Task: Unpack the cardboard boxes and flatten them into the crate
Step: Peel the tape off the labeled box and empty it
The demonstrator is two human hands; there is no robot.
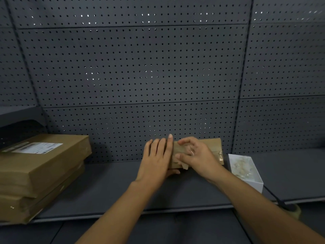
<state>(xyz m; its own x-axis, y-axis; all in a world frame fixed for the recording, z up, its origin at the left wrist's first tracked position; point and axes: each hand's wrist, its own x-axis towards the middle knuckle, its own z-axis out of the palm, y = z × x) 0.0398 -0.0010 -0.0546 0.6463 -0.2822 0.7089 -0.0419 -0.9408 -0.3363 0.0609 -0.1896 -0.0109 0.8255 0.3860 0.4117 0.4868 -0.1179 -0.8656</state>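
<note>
Forearms: two, bare, nearest the lens, reaching forward from the lower edge onto the shelf (109, 187).

Pegboard (133, 67): dark, perforated, filling the back of the bay.

Shelf: dark grey, carries every item below.

Boxes (40, 166): two flat cardboard cartons, stacked at far left, a shipping label on the upper one; well apart from both hands.

Small box (213, 147): brown cardboard, stands against the pegboard at centre-right, long axis left to right. Both hands touch it. Tape glints at its right end; torn paper shows at its front lower edge.

White box (253, 180): open, holds crumpled clear wrapping, just right of the small box.

Left hand (156, 159): fingers straight and together, laid flat over the small box's left end, thumb under the front edge.

Right hand (197, 154): fingers curled, seemingly picking at tape or a flap on the face; exact pinch unclear.

Crate: not visible.
</note>
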